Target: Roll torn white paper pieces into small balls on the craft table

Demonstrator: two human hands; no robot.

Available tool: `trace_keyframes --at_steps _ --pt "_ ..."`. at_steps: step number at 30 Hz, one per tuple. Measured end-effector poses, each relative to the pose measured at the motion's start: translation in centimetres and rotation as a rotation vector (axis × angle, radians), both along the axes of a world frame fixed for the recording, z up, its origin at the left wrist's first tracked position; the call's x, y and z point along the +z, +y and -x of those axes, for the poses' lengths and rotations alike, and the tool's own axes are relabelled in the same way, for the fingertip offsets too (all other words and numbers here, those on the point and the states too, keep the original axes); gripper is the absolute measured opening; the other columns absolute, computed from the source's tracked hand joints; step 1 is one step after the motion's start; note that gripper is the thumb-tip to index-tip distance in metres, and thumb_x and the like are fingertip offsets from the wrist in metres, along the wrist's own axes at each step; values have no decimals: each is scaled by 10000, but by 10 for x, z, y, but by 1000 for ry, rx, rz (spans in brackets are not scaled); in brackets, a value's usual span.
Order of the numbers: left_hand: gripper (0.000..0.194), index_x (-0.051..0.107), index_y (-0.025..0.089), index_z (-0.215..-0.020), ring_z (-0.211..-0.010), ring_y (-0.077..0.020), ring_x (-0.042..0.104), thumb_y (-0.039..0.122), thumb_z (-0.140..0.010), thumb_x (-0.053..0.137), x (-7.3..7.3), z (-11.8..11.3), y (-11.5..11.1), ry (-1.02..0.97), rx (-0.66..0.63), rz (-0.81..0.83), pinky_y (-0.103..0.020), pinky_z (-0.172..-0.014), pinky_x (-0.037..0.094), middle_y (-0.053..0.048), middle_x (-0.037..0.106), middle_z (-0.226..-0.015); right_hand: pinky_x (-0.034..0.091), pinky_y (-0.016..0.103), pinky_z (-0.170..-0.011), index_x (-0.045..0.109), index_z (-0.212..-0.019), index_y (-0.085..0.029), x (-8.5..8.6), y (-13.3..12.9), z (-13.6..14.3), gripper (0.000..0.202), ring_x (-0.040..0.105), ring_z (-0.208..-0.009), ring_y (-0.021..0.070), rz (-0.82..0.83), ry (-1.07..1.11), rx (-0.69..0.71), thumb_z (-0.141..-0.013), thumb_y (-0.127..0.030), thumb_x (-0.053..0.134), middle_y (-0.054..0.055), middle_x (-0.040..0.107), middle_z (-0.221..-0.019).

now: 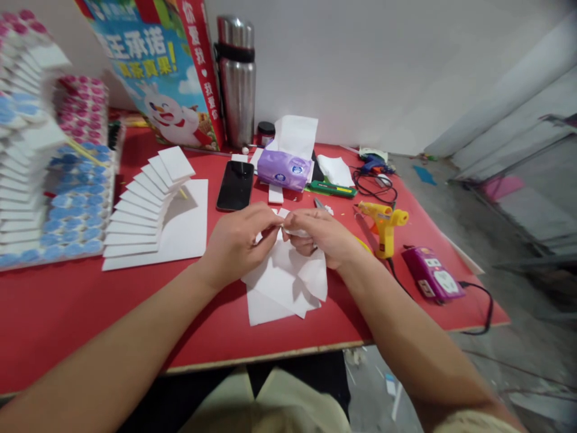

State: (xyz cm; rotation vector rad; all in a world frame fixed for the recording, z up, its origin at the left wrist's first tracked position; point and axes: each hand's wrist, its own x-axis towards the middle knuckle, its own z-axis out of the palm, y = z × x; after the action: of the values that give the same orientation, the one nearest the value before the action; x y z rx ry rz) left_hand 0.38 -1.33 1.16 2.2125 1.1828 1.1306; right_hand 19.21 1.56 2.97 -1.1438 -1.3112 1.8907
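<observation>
Hands: two, left (pixel 238 237) and right (pixel 318 231)
Phone (pixel 235 186): one
Steel flask (pixel 238 96): one, back edge of the red table (pixel 58 313)
Printed box (pixel 171 90): one
Dark-lidded jar (pixel 265 133): one
Tissue pack (pixel 282 169): one
Green cutter (pixel 333 189): one
Yellow glue gun (pixel 384 231): one
Purple power socket (pixel 430 273): one, right edge
Fanned white slabs (pixel 139 207): about eleven

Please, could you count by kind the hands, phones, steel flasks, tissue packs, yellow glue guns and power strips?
Hands: 2 (left hand and right hand, over white paper)
Phone: 1
Steel flask: 1
Tissue pack: 1
Yellow glue gun: 1
Power strip: 1
Total: 7
</observation>
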Motion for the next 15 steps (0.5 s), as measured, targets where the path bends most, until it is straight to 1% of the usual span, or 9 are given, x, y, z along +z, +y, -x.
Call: trace_keyframes --at_steps 1,3,4,5,6,8,9,11,15 --pt "178 680 181 -1048 -861 -204 679 236 -916 574 0 0 1 -115 -19 118 -305 -731 523 -93 709 -980 119 219 -435 620 -658 -167 0 0 -1 191 183 -453 57 -71 -35 -9 -802 -290 638 -89 302 -493" --pt "195 631 175 -1048 -703 -179 682 286 -904 563 0 1 6 -395 -57 452 -259 -536 479 -75 692 -926 153 226 -446 634 -664 -171 2 -1 -4 182 229 -453 60 -246 -122 -12 -809 -279 614 -80 344 -496" --pt "204 609 173 -1027 -606 -169 668 320 -906 536 0 1 9 -538 -82 646 -242 -438 417 -66 682 -878 181 229 -458 637 -662 -171 4 -1 -5 175 262 -462 62 -343 -176 -1 -806 -262 599 -73 377 -505" --pt "237 598 168 -953 -509 -158 633 374 -922 485 1 2 11 -643 -120 814 -232 -361 340 -60 664 -815 213 231 -475 635 -660 -170 5 -1 -7 166 297 -479 65 -439 -230 17 -801 -242 586 -65 415 -525" --pt "301 589 159 -862 -434 -149 591 412 -931 440 1 2 13 -673 -175 977 -230 -321 288 -60 643 -746 244 233 -497 631 -657 -169 6 -2 -9 156 330 -502 68 -528 -277 43 -793 -220 574 -57 453 -551" --pt "385 591 145 -784 -370 -129 545 448 -946 419 1 3 15 -663 -272 1155 -215 -298 221 -72 638 -678 290 237 -544 628 -668 -166 8 -2 -10 147 384 -552 75 -659 -340 109 -790 -188 549 -46 510 -603" --pt "382 594 141 -770 -363 -125 543 439 -949 436 1 2 15 -641 -298 1186 -210 -299 207 -75 642 -663 307 239 -565 633 -682 -165 9 -2 -11 152 404 -572 79 -695 -357 140 -800 -183 539 -43 525 -618" --pt "331 599 147 -778 -368 -116 544 407 -952 490 1 1 12 -604 -311 1169 -202 -315 212 -61 649 -659 328 241 -593 644 -702 -162 9 -2 -10 167 437 -599 87 -725 -376 177 -820 -184 527 -40 542 -628" --pt "219 585 183 -824 -399 -86 501 356 -952 549 1 -1 6 -489 -267 983 -201 -384 311 9 605 -662 355 240 -613 639 -686 -159 8 -1 -8 158 489 -638 100 -670 -388 177 -805 -186 537 -21 584 -659"
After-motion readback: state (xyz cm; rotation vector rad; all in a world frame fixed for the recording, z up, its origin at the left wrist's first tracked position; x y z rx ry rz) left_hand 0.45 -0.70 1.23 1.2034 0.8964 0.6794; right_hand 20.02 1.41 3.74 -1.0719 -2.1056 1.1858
